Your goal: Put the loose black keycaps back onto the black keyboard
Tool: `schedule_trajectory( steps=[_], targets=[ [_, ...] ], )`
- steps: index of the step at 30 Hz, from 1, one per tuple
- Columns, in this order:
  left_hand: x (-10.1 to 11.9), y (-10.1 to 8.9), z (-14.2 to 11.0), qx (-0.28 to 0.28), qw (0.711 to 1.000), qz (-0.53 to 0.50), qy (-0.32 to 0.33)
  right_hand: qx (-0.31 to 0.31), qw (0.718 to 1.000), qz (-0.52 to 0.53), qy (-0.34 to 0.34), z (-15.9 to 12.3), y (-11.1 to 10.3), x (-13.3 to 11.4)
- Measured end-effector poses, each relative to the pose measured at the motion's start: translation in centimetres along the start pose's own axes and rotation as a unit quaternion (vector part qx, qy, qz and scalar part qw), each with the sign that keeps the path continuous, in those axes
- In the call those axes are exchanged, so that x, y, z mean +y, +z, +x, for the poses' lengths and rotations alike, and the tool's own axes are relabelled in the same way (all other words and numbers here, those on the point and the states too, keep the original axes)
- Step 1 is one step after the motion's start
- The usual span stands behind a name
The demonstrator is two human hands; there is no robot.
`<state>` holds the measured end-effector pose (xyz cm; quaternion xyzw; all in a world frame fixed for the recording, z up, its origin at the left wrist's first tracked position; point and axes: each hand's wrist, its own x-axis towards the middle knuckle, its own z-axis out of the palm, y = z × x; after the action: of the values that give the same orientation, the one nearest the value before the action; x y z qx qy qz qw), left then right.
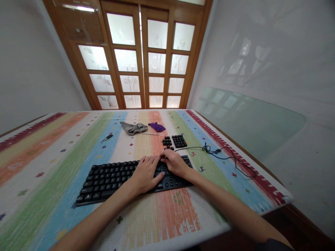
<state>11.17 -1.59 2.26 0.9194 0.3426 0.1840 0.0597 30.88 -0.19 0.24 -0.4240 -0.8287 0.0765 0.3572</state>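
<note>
A black keyboard point(108, 179) lies at a slant on the striped tablecloth; bare sockets without keycaps show on its right part. My left hand point(147, 173) rests palm down over its middle, fingers extended and thumb spread to the right. Beside it, my right hand point(175, 163) is bent over the keyboard's upper right part, its fingers curled and drawn together close to my left fingertips. Whatever those fingers hold, if anything, is hidden. Just beyond the keyboard sit a block of loose black keycaps point(179, 141) and a smaller group of keycaps point(166, 141).
A black cable point(222, 150) trails right in a loose tangle. Farther back lie a grey cloth point(134, 128), a purple cloth point(157, 127) and a thin rod point(151, 134). At left is a small black-handled tool with thin prongs point(108, 137). Walls flank the table point(86, 146).
</note>
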Motion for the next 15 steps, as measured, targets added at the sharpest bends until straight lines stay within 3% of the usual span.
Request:
schedule_trajectory(
  steps=[8, 15],
  targets=[
    [0.2, 0.8, 0.6, 0.045, 0.998, -0.041, 0.007, 0.018, 0.997, 0.052, 0.059, 0.0, 0.2, 0.0],
    [0.1, 1.1, 0.3, 0.043, 0.998, -0.035, 0.003, 0.012, 0.994, 0.072, 0.079, 0.2, 0.2, -0.1]
  ],
)
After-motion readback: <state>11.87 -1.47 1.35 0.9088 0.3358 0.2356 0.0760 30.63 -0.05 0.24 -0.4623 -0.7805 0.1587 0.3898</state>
